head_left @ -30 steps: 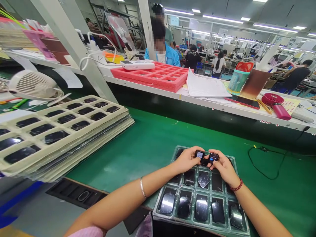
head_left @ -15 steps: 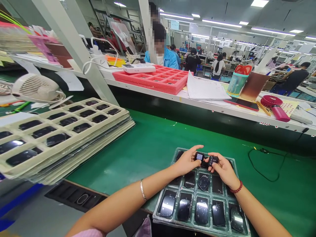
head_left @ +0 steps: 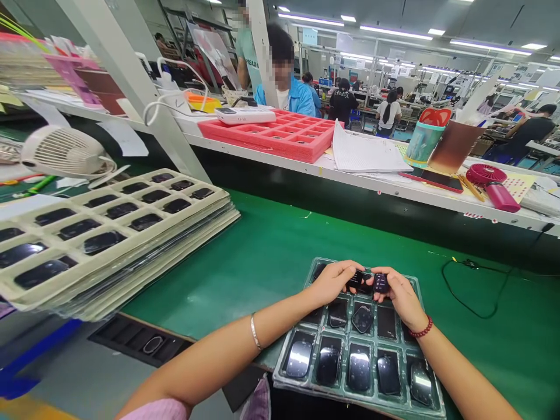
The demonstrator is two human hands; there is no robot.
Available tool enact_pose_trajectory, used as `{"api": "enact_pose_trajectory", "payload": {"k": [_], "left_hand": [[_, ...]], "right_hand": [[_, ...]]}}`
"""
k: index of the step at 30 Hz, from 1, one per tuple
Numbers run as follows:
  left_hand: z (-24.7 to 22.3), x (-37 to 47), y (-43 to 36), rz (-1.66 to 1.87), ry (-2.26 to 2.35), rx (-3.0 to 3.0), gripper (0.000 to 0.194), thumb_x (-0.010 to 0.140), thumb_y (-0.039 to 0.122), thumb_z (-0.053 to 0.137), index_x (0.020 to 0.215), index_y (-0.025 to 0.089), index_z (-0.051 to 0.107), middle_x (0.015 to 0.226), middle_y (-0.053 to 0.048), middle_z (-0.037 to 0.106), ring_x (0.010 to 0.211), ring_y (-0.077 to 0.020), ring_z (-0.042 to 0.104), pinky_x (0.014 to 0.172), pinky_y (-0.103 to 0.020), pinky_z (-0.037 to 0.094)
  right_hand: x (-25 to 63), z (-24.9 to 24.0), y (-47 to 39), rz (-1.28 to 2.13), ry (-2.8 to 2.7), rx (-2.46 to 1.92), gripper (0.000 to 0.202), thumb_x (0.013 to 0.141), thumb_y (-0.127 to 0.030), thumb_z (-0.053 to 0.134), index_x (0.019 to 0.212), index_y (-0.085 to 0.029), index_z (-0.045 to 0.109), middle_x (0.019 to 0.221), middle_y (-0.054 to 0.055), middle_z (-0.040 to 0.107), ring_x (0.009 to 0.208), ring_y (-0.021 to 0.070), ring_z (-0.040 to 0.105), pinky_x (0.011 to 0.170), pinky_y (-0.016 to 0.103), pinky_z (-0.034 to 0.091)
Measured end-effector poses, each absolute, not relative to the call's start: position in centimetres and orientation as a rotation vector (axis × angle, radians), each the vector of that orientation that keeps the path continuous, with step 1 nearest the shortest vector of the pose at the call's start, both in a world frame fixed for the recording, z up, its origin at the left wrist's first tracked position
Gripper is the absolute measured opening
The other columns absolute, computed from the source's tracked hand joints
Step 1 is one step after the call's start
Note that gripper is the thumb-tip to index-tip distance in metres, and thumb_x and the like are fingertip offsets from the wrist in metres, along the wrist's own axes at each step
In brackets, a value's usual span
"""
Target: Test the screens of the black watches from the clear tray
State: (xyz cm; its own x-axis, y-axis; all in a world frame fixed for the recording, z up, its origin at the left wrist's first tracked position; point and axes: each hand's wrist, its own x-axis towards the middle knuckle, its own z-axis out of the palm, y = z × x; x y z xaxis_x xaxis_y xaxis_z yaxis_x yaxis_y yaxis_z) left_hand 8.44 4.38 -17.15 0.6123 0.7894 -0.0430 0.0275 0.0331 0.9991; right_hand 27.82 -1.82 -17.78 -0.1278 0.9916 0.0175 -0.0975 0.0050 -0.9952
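Observation:
My left hand (head_left: pixel 333 282) is closed on a small black smartwatch body (head_left: pixel 356 280) with lit text on its screen, the thumb lying at its upper edge. In my right hand (head_left: pixel 400 294) is a second smartwatch body (head_left: pixel 381 283), its dark screen lit with small icons and pinched at the edges. Both hands are above the far rows of a clear plastic tray (head_left: pixel 345 337). Dark watch bodies sit in its compartments, with a row of glossy ones (head_left: pixel 359 368) nearest me. My hands cover part of the far row.
At left stands a stack of cream trays (head_left: pixel 175 245) holding more dark watch bodies. A white fan (head_left: pixel 63 153) is behind it. Along the raised shelf lie a red foam tray (head_left: pixel 266 143), papers (head_left: pixel 365 149) and a pink handheld fan (head_left: pixel 501 195). A black cable (head_left: pixel 444 286) lies at right. People sit beyond.
The screen of the watch in my left hand went from a QR code to lines of text, and my left thumb moved up off its lower part. The right thumb has shifted off its watch's face.

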Motion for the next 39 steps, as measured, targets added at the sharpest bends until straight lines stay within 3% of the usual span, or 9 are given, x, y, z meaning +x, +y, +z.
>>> {"api": "enact_pose_trajectory", "payload": {"k": [3, 8, 10, 15, 22, 32, 39], "left_hand": [[-17.27, 8.48, 4.41, 0.712, 0.766, 1.425, 0.034, 0.086, 0.036, 0.045, 0.109, 0.016, 0.058, 0.086, -0.005, 0.064, 0.063, -0.0142, 0.061, 0.052, -0.022, 0.041], [-17.61, 8.72, 4.32, 0.742, 0.702, 1.374, 0.041, 0.071, 0.014, 0.057, 0.112, 0.016, 0.054, 0.093, -0.005, 0.063, 0.069, -0.0127, 0.060, 0.069, -0.027, 0.049], [-17.67, 8.70, 4.33, 0.748, 0.689, 1.384, 0.041, 0.071, 0.014, 0.057, 0.112, 0.015, 0.054, 0.094, -0.006, 0.064, 0.071, -0.0131, 0.061, 0.072, -0.028, 0.049], [-17.80, 8.56, 4.50, 0.726, 0.706, 1.446, 0.027, 0.081, 0.024, 0.050, 0.105, 0.015, 0.057, 0.089, -0.005, 0.064, 0.062, -0.0113, 0.060, 0.061, -0.024, 0.047], [-18.13, 8.72, 4.36, 0.769, 0.699, 1.463, 0.051, 0.064, 0.001, 0.051, 0.112, 0.016, 0.054, 0.095, -0.005, 0.065, 0.081, -0.0150, 0.061, 0.078, -0.030, 0.049], [-18.16, 8.84, 4.36, 0.770, 0.685, 1.386, 0.052, 0.064, 0.001, 0.049, 0.113, 0.015, 0.052, 0.099, -0.007, 0.063, 0.085, -0.0163, 0.062, 0.080, -0.032, 0.049], [-17.67, 8.70, 4.39, 0.746, 0.702, 1.413, 0.031, 0.076, 0.018, 0.054, 0.107, 0.014, 0.056, 0.088, -0.005, 0.063, 0.065, -0.0115, 0.059, 0.067, -0.027, 0.049]], "right_hand": [[27.76, -17.72, -1.81, 1.309, -1.251, -1.088, 0.030, 0.087, -0.034, 0.049, 0.113, -0.020, 0.054, 0.098, 0.007, 0.063, 0.066, 0.0142, 0.059, 0.058, 0.028, 0.048], [27.47, -17.51, -1.88, 1.271, -1.330, -1.101, 0.045, 0.075, -0.016, 0.053, 0.118, -0.023, 0.047, 0.104, 0.005, 0.060, 0.072, 0.0137, 0.058, 0.063, 0.029, 0.048], [27.48, -17.46, -1.91, 1.269, -1.346, -1.095, 0.045, 0.075, -0.016, 0.053, 0.119, -0.024, 0.046, 0.106, 0.005, 0.060, 0.073, 0.0138, 0.058, 0.064, 0.029, 0.048], [27.66, -17.41, -1.87, 1.256, -1.340, -1.123, 0.035, 0.082, -0.024, 0.051, 0.117, -0.021, 0.048, 0.103, 0.007, 0.060, 0.071, 0.0140, 0.057, 0.063, 0.030, 0.049], [27.59, -17.53, -1.80, 1.259, -1.357, -1.111, 0.042, 0.076, -0.018, 0.053, 0.118, -0.023, 0.047, 0.105, 0.006, 0.061, 0.071, 0.0138, 0.059, 0.063, 0.029, 0.049], [27.51, -17.40, -1.91, 1.254, -1.354, -1.092, 0.042, 0.076, -0.016, 0.051, 0.117, -0.023, 0.047, 0.104, 0.005, 0.060, 0.071, 0.0128, 0.058, 0.062, 0.028, 0.049], [27.62, -17.39, -1.75, 1.277, -1.336, -1.120, 0.026, 0.086, -0.030, 0.050, 0.109, -0.020, 0.053, 0.094, 0.006, 0.063, 0.063, 0.0125, 0.058, 0.059, 0.027, 0.047]]}}
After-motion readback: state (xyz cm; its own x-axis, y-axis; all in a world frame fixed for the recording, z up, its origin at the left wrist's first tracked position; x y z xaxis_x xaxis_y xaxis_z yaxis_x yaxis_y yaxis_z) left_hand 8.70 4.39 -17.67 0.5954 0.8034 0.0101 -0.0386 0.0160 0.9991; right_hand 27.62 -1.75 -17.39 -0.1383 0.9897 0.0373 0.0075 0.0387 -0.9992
